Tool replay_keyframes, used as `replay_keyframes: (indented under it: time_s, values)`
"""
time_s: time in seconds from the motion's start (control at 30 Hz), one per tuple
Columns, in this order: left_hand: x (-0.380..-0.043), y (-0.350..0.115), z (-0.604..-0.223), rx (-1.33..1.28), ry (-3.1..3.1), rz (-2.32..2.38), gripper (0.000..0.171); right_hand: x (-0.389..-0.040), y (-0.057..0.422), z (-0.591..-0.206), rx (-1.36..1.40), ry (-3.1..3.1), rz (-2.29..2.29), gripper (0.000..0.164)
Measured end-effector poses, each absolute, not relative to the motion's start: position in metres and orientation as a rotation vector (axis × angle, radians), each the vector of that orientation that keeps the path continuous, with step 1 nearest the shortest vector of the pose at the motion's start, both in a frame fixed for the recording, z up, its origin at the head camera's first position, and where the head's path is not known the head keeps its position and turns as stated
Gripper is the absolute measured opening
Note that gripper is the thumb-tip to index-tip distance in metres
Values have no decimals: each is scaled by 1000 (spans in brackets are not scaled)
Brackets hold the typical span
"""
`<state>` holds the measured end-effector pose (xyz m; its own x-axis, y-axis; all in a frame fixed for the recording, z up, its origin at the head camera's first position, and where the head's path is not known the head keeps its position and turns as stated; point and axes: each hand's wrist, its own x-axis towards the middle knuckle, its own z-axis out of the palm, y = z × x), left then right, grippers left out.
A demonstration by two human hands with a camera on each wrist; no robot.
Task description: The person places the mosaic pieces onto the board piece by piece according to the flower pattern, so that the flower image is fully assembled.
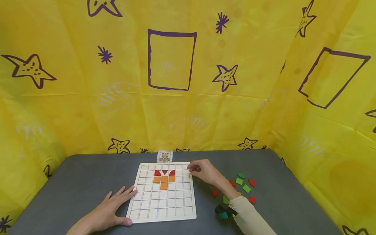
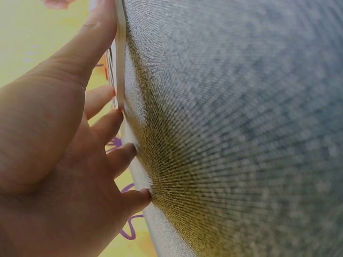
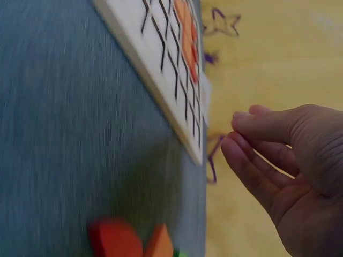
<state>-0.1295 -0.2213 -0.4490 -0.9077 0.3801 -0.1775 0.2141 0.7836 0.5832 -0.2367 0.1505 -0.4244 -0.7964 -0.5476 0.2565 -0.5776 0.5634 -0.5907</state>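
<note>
A white gridded board (image 1: 158,204) lies on the table. Near its top sit red pieces (image 1: 172,173) and orange square tiles (image 1: 164,186). Spread along the board's left edge, my left hand (image 1: 107,209) touches it with straight fingers, the thumb at the lower left corner. In the left wrist view, the thumb and fingers meet the board's rim (image 2: 121,59). My right hand (image 1: 205,171) hovers by the board's upper right corner, fingers loosely bent. In the right wrist view, the thumb and fingertips (image 3: 241,120) come close together, with no piece visible between them.
Right of the board lie loose green tiles (image 1: 246,188) and red pieces (image 1: 251,199), some hidden by my right forearm. A small pattern card (image 1: 164,156) lies beyond the board's top edge. A yellow curtain (image 1: 176,124) encloses the back and sides of the grey table (image 1: 97,176).
</note>
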Motion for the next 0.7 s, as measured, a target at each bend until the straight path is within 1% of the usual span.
replay_keyframes:
  time_s: [0.37,0.7]
  values:
    - [-130,-220,-448,424,2686,809,99,-238,226,-428,812,-2784,1005,15]
    - [-130,-221,-448,454,2687,823,99,-238,281,-430,689,-2814,910,16]
